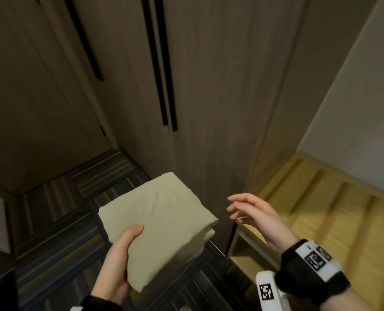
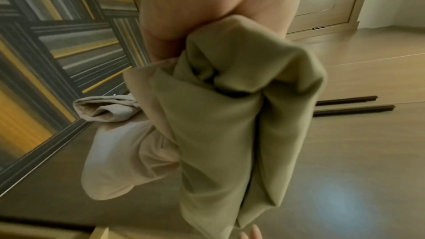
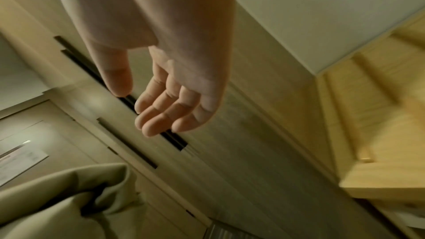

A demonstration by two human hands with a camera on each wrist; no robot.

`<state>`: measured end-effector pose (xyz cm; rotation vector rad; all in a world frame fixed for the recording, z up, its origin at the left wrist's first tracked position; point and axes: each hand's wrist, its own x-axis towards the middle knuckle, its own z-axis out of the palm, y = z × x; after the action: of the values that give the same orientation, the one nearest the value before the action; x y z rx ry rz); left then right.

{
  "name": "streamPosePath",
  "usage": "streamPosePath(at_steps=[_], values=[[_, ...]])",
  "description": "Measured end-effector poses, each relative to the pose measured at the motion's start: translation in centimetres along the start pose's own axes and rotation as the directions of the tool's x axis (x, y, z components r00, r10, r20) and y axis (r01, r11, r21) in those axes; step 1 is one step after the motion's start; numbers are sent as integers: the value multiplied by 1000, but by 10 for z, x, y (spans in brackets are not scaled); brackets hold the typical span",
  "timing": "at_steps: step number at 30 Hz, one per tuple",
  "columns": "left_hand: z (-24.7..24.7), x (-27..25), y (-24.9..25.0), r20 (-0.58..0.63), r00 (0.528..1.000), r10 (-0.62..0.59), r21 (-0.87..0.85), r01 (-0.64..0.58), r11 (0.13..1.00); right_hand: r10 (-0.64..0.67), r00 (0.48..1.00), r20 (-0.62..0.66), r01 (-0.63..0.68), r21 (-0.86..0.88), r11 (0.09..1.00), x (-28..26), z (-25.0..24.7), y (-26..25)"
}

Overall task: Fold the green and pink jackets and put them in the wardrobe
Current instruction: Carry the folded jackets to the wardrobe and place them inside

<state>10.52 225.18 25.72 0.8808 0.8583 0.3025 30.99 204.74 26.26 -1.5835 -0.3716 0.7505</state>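
My left hand (image 1: pixel 119 254) grips a folded green jacket (image 1: pixel 161 221) from below, thumb on top, holding it above the floor in front of the wardrobe (image 1: pixel 209 86). The left wrist view shows the green jacket's folds (image 2: pixel 230 134) bunched in the left hand (image 2: pixel 184 15), with a pale pinkish cloth (image 2: pixel 119 161) beside them; I cannot tell whether it is the pink jacket. My right hand (image 1: pixel 249 212) hovers open and empty right of the jacket, fingers stretched toward the shut wardrobe door. In the right wrist view the right hand (image 3: pixel 161 106) lies over the black handles (image 3: pixel 177 143).
Two long black handles (image 1: pixel 164 63) run down the wardrobe doors. A light wooden slatted frame (image 1: pixel 321 209) stands close on the right under a white wall (image 1: pixel 354 97). Striped carpet (image 1: pixel 63 209) covers the floor on the left, beside another brown door (image 1: pixel 29 108).
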Motion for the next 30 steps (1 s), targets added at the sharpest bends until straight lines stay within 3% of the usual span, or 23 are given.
streamPosePath(at_steps=[6, 12, 15, 19, 24, 30], values=[[-48, 47, 84, -59, 992, 114, 19, -113, 993, -78, 995, 69, 78, 1, 997, 95, 97, -36], [-79, 89, 148, -77, 984, 159, -26, -162, 987, -121, 990, 65, 124, -30, 992, 148, 160, -68], [-89, 119, 183, -26, 989, 146, -16, -147, 989, -151, 988, 17, 152, -57, 987, 173, 176, -83], [-98, 170, 230, 63, 993, 98, -4, -98, 995, -223, 963, -151, 212, -87, 974, 215, 197, -104], [-99, 236, 295, 224, 974, -17, 103, -6, 995, -296, 856, -424, 267, -128, 955, 271, 225, -133], [-91, 301, 352, 396, 910, -123, 212, 40, 977, -328, 677, -659, 198, -266, 943, 310, 238, -155]])
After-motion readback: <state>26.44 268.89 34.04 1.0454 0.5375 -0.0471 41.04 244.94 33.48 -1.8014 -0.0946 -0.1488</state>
